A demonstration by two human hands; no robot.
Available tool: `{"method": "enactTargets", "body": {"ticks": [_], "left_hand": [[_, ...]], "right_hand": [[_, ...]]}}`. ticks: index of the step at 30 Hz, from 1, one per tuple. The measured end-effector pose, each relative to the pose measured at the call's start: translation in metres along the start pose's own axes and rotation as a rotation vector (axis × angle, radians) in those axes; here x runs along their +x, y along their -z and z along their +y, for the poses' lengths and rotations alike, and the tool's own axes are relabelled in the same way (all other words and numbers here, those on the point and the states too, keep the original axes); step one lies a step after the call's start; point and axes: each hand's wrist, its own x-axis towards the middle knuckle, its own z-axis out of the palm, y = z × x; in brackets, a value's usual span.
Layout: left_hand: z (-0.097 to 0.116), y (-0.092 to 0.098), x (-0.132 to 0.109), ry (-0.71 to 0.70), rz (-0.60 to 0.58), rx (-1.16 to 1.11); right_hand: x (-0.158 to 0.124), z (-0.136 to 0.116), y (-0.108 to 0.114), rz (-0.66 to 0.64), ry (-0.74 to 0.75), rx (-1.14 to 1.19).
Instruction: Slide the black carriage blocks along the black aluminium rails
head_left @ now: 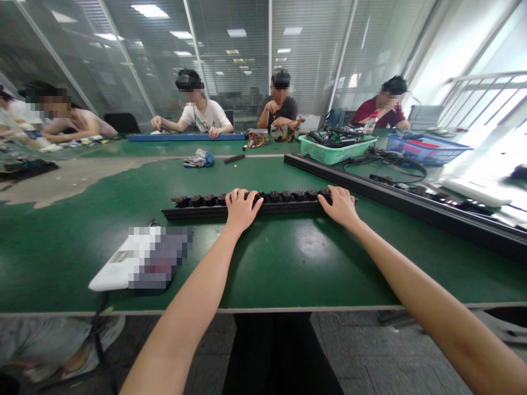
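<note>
Over on the left of the green workbench, a white flat thing, mostly pixelated, so no telling what exactly. Next, the left hand, fingers curled down over a long black bar lying crossways right in front, long axis running left to right, with a row of small dark round parts along the top. Right hand further along, fingers bent over the bar's right end, closer to that end than the left hand. Both on it, but actual grip pressure impossible to tell. Beyond, a green plastic basket of cables, then a long black rail on the right.
</note>
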Motion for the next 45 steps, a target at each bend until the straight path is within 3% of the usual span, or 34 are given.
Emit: {"method": "enactTargets", "body": {"ticks": [32, 45], "left_hand": [[-0.017, -0.005, 0.006, -0.079, -0.047, 0.001], [-0.015, -0.008, 0.005, -0.084, -0.031, 0.017]], "right_hand": [[0.007, 0.011, -0.011, 0.066, 0.013, 0.167], [0.011, 0.012, -0.009, 0.03, 0.001, 0.176]]}}
